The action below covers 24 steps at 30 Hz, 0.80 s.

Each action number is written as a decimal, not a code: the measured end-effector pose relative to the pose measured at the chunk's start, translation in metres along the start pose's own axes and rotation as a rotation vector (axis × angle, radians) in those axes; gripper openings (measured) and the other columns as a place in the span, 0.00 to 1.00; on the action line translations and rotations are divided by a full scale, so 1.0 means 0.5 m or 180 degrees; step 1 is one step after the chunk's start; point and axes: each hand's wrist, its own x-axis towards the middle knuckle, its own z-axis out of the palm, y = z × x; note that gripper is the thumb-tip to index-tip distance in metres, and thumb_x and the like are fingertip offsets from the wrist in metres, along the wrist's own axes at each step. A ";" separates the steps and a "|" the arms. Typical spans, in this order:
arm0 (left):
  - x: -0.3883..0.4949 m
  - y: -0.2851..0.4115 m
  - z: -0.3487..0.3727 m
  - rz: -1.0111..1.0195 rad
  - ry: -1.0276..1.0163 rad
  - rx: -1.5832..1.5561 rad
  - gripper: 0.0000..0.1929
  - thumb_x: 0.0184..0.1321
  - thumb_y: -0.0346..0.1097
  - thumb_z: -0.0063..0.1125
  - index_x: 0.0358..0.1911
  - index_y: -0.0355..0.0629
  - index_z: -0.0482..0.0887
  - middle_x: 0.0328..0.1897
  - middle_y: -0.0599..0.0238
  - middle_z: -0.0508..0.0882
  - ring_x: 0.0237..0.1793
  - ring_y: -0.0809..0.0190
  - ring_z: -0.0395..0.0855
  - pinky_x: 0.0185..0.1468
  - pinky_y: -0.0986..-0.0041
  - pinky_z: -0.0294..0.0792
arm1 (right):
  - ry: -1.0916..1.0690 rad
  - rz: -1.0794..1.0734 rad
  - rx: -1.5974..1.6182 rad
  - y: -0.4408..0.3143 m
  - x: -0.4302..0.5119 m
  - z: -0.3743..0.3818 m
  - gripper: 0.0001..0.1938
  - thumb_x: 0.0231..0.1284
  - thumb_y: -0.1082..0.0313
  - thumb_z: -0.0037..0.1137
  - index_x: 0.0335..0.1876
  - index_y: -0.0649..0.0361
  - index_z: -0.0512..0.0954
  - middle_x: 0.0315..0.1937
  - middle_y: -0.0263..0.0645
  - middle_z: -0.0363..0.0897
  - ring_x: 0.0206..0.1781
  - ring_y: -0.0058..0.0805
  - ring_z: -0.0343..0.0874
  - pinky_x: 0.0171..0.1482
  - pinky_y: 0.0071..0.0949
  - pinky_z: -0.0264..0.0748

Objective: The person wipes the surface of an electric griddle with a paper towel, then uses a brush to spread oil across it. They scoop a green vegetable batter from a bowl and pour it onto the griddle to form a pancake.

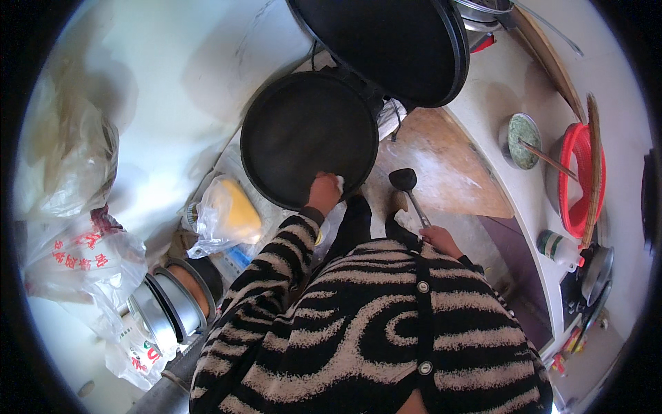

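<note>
My left hand [325,192] is closed at the near rim of the round black lower plate [305,129] of an electric griddle. A small white wad [340,184], perhaps tissue or cloth, shows at its fingers. The griddle's black lid [388,46] stands raised behind, to the right. Over on the right, my right hand [442,240] grips the metal handle of a ladle [403,179], whose dark bowl points away from me. The ladle is outside the griddle, beside the edge of a floured wooden board [439,160].
On the right counter stand a metal bowl of green mixture [523,142], a red basket [569,196], a bottle [556,246] and a pan [597,274]. To the left are a plastic bag with something yellow [230,212], several metal pots [170,305] and a hanging plastic bag [85,259].
</note>
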 end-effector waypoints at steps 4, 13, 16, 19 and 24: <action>0.035 0.038 -0.022 0.0130 -0.0599 -0.1666 0.07 0.50 0.32 0.57 0.30 0.35 0.81 0.30 0.60 0.82 0.33 0.61 0.79 0.41 0.72 0.70 | 0.0030 0.0093 0.0408 0.008 0.000 -0.005 0.14 0.52 0.59 0.54 0.20 0.59 0.70 0.16 0.29 0.69 0.20 0.19 0.65 0.23 0.22 0.59; 0.125 -0.048 -0.137 -0.0154 0.0098 -0.1401 0.10 0.48 0.24 0.51 0.35 0.39 0.81 0.31 0.56 0.82 0.33 0.58 0.80 0.39 0.73 0.71 | 0.0082 0.0204 0.0373 0.005 0.002 -0.008 0.12 0.51 0.60 0.55 0.22 0.59 0.70 0.18 0.29 0.69 0.21 0.19 0.65 0.24 0.22 0.59; 0.108 -0.029 -0.076 0.0535 0.0125 -0.0670 0.10 0.50 0.25 0.47 0.34 0.39 0.81 0.32 0.53 0.81 0.37 0.49 0.79 0.43 0.66 0.71 | 0.0086 0.0404 0.0794 -0.012 -0.006 -0.007 0.12 0.50 0.61 0.55 0.20 0.59 0.70 0.18 0.30 0.70 0.22 0.18 0.66 0.24 0.22 0.60; 0.074 0.033 0.000 0.0940 -0.0395 -0.0468 0.10 0.44 0.25 0.46 0.30 0.41 0.80 0.34 0.50 0.79 0.41 0.47 0.76 0.48 0.61 0.67 | 0.0127 0.0530 0.0511 -0.016 -0.003 -0.008 0.12 0.50 0.62 0.55 0.19 0.59 0.70 0.18 0.30 0.71 0.21 0.18 0.66 0.24 0.22 0.60; 0.118 0.037 -0.031 0.1057 -0.0419 -0.0759 0.09 0.46 0.24 0.47 0.30 0.41 0.80 0.34 0.51 0.78 0.38 0.46 0.76 0.43 0.63 0.69 | 0.0206 -0.0324 -0.0252 0.015 -0.002 0.001 0.15 0.52 0.58 0.53 0.21 0.62 0.71 0.15 0.32 0.69 0.20 0.22 0.67 0.25 0.26 0.61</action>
